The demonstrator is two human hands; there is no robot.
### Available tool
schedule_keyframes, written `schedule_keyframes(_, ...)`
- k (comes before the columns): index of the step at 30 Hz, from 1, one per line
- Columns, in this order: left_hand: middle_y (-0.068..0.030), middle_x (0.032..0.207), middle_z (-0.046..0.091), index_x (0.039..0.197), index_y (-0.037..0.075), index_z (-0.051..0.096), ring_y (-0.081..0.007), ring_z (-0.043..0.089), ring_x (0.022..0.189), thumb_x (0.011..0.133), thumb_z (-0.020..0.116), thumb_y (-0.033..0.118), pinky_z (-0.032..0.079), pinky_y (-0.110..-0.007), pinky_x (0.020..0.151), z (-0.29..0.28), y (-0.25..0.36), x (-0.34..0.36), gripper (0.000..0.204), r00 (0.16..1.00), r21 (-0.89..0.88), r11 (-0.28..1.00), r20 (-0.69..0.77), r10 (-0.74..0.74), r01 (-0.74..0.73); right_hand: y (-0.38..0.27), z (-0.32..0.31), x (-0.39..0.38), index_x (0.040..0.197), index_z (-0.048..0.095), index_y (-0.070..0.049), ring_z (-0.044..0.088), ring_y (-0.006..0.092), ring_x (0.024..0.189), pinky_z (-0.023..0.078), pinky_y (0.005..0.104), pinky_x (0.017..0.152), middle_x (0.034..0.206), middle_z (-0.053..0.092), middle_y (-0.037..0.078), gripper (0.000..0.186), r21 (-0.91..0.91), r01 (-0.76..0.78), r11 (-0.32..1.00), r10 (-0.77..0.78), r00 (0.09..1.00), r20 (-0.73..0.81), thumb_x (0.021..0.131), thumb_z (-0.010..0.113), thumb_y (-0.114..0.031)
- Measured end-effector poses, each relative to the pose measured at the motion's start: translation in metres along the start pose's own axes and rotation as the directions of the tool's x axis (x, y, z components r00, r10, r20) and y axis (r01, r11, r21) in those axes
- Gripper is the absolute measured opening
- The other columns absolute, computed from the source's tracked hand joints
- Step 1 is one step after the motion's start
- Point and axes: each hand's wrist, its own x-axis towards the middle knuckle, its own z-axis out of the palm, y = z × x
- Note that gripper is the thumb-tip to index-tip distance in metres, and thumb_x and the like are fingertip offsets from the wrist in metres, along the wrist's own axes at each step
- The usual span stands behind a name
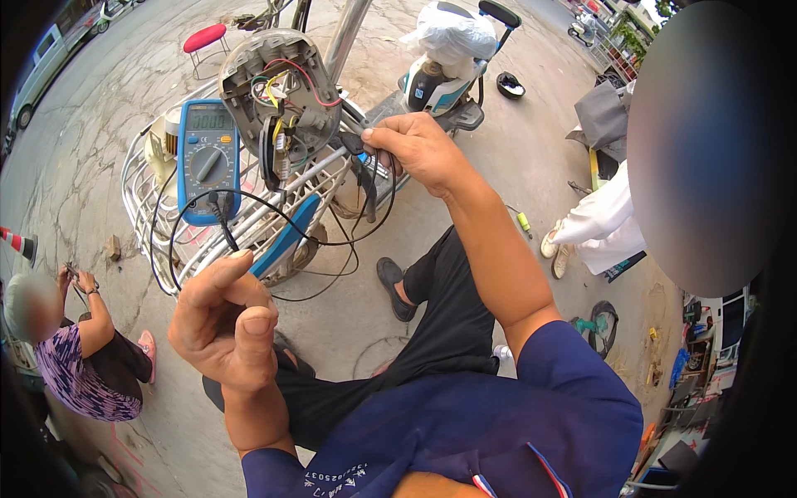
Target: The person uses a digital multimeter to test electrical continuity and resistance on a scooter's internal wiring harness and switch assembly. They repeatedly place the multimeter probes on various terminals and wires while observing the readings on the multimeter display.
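Observation:
My right hand (419,153) is closed in a pinch beside the dismantled scooter head, gripping a black cable (392,195) that loops down from it. Just past its fingertips is a dark, handle-like part (352,143). A blue multimeter (209,162) with a round dial leans on the white wire basket (158,249), black leads plugged into its lower end. The grey plastic housing (315,79) stands open, showing red, yellow, green and white wires (278,100). Below the multimeter, my left hand (228,324) is raised with bent fingers and thumb apart, nothing visible in it.
A person crouches at the left (91,349); another in white trousers (602,220) stands at the right. Behind are a white and blue scooter (432,83) and a red stool (204,38). A yellow-green tool (523,222) lies on the ground near my knee.

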Motion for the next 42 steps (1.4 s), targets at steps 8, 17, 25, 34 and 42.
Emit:
schedule_keyframes(8, -0.0022, 0.066, 0.057, 0.117, -0.011, 0.06, -0.006, 0.049, 0.058, 0.089, 0.077, 0.03, 0.038, -0.019, 0.058, 0.002, -0.003, 0.001, 0.052, 1.0, 0.063, 0.998, -0.008, 0.001, -0.001, 0.001, -0.016, 0.004, 0.082, 0.071, -0.001, 0.055, 0.0079, 0.061, 0.043, 0.0241, 0.055, 0.068, 0.061, 0.001, 0.04, -0.093, 0.043, 0.995, -0.031, 0.992, 0.121, 0.09, 0.073, -0.039)
schedule_keyframes(17, -0.0028, 0.067, 0.056, 0.116, -0.01, 0.06, -0.0068, 0.05, 0.057, 0.089, 0.077, 0.031, 0.038, -0.019, 0.056, -0.001, -0.003, 0.001, 0.052, 0.999, 0.063, 0.998, -0.049, 0.023, -0.02, 0.018, -0.014, -0.012, 0.092, 0.072, 0.001, 0.055, 0.0091, 0.065, 0.046, 0.0238, 0.062, 0.074, 0.064, 0.003, 0.042, -0.042, 0.026, 0.999, -0.026, 1.0, 0.01, 0.094, 0.069, -0.041)
schedule_keyframes(25, -0.0047, 0.065, 0.052, 0.093, 0.005, 0.049, -0.0091, 0.046, 0.051, 0.095, 0.068, 0.022, 0.038, -0.022, 0.048, -0.012, 0.012, 0.013, 0.026, 0.978, 0.019, 0.994, -0.18, 0.106, -0.104, 0.05, -0.028, -0.044, 0.099, 0.071, 0.002, 0.057, 0.0084, 0.067, 0.044, 0.0219, 0.061, 0.076, 0.064, 0.002, 0.038, 0.054, 0.012, 0.998, -0.005, 0.99, -0.139, 0.101, 0.062, -0.034)
schedule_keyframes(34, -0.002, 0.07, 0.046, 0.084, 0.013, 0.038, -0.0085, 0.036, 0.053, 0.104, 0.048, 0.027, 0.034, -0.023, 0.054, -0.049, 0.033, 0.016, 0.026, 0.96, -0.012, 0.973, -0.164, 0.226, -0.231, 0.072, -0.032, -0.072, 0.096, 0.071, 0.003, 0.055, 0.0095, 0.063, 0.045, 0.0235, 0.06, 0.073, 0.063, 0.003, 0.033, 0.196, 0.038, 0.98, 0.019, 0.96, -0.28, 0.098, 0.066, -0.029)
schedule_keyframes(42, -0.0022, 0.071, 0.043, 0.078, 0.012, 0.039, -0.0085, 0.034, 0.053, 0.104, 0.045, 0.02, 0.033, -0.023, 0.055, -0.058, 0.036, 0.021, 0.028, 0.919, -0.103, 0.94, -0.271, 0.288, -0.325, 0.071, -0.035, -0.088, 0.095, 0.07, 0.002, 0.056, 0.0108, 0.061, 0.046, 0.0233, 0.058, 0.072, 0.064, 0.004, 0.023, 0.148, 0.085, 0.985, -0.025, 0.928, -0.372, 0.098, 0.067, -0.021)
